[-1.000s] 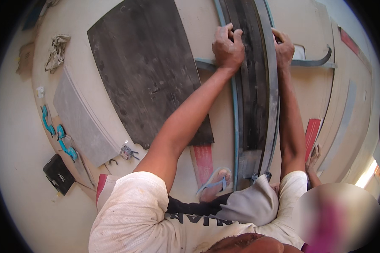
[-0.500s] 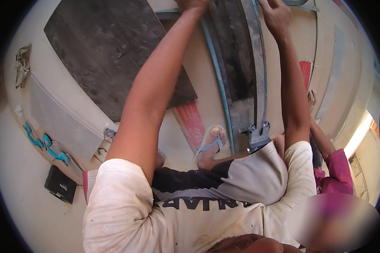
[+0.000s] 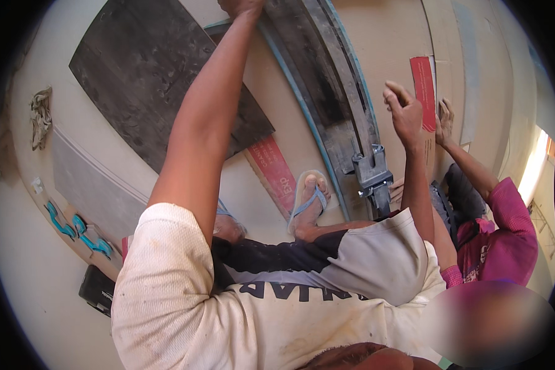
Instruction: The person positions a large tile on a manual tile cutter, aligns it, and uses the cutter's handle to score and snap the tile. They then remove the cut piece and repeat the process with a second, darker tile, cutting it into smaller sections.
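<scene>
My left hand point(image 3: 243, 7) is at the top edge of the view, its fingers cut off, beside the far part of a long dark slab point(image 3: 320, 92) with blue edging. A grey metal rail point(image 3: 359, 102) runs along the slab's right side, with a grey metal clamp-like fitting point(image 3: 373, 174) at its near end. To the right of the rail, my right hand point(image 3: 406, 117) is raised with fingers loosely bent and apart. Nothing shows in it, and it is clear of the rail. A large dark tile-like panel point(image 3: 172, 80) lies left of the slab.
Close on my right, a co-worker in a maroon shirt point(image 3: 505, 222) reaches out a hand point(image 3: 444, 122). Red-printed cardboard point(image 3: 423, 92) lies nearby. At left are a grey panel point(image 3: 92, 172), turquoise suction-cup-like handles point(image 3: 77, 228), a crumpled cloth point(image 3: 41, 117) and a black case point(image 3: 97, 288).
My right hand has come off the rail's far part and drawn back toward me. My left hand remains at the top edge. The co-worker's hand and body show more fully.
</scene>
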{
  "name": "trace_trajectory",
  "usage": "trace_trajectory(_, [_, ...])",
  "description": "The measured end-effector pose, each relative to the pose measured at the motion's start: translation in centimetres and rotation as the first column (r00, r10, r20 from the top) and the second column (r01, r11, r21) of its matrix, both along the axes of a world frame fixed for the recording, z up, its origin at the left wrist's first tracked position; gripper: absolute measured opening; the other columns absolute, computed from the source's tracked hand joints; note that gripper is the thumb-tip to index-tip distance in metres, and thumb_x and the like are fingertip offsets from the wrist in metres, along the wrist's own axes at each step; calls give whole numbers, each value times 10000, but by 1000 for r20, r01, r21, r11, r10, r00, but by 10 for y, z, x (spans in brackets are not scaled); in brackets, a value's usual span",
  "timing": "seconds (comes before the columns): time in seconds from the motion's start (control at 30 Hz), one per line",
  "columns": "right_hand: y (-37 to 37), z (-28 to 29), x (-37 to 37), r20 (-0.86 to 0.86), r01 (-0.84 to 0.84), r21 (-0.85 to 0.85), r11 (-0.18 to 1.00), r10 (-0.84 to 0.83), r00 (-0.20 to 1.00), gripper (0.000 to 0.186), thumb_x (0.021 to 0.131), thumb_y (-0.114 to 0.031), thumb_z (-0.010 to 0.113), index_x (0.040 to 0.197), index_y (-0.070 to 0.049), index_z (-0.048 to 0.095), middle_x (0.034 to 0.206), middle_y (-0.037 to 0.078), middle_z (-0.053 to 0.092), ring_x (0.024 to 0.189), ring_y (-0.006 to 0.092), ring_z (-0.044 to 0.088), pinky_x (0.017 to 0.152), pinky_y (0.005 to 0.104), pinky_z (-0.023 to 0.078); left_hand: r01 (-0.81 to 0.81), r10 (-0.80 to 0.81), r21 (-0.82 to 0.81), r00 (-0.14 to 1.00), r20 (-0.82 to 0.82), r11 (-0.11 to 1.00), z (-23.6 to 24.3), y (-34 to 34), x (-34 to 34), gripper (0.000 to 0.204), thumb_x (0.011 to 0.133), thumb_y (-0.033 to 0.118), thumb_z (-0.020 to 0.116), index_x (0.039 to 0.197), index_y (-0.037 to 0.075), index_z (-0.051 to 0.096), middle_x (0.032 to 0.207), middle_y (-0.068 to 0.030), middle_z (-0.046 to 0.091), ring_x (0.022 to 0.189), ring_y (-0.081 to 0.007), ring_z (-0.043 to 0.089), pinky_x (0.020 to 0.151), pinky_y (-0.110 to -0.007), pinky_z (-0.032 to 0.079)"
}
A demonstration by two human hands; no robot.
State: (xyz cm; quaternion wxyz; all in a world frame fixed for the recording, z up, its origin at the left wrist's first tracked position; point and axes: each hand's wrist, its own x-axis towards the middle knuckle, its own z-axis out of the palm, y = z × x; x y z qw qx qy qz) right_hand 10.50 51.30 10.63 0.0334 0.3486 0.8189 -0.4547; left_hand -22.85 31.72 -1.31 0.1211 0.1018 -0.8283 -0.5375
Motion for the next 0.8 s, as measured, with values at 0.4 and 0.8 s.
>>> trace_trajectory(0.4, [-9, -61, 57, 73, 15, -201, 980, 0, 997, 335, 876, -240, 723, 1114, -5, 704, 869, 58, 721, 729, 88, 633, 668, 248, 508, 187, -190, 35, 977, 100, 982, -9, -13, -1, 517, 791, 283, 740, 1215, 3, 647, 1174, -205, 674, 1110, -317, 633, 962, -420, 485])
trace_trajectory(0.8, [-14, -71, 48, 57, 86, -140, 986, -79, 995, 272, 819, -200, 782, 985, 11, 745, 775, 49, 725, 676, 79, 648, 631, 230, 516, 281, -285, 50, 949, 132, 958, 8, -22, 0, 402, 783, 208, 739, 1137, 22, 700, 1084, -182, 710, 1057, -298, 654, 945, -392, 496])
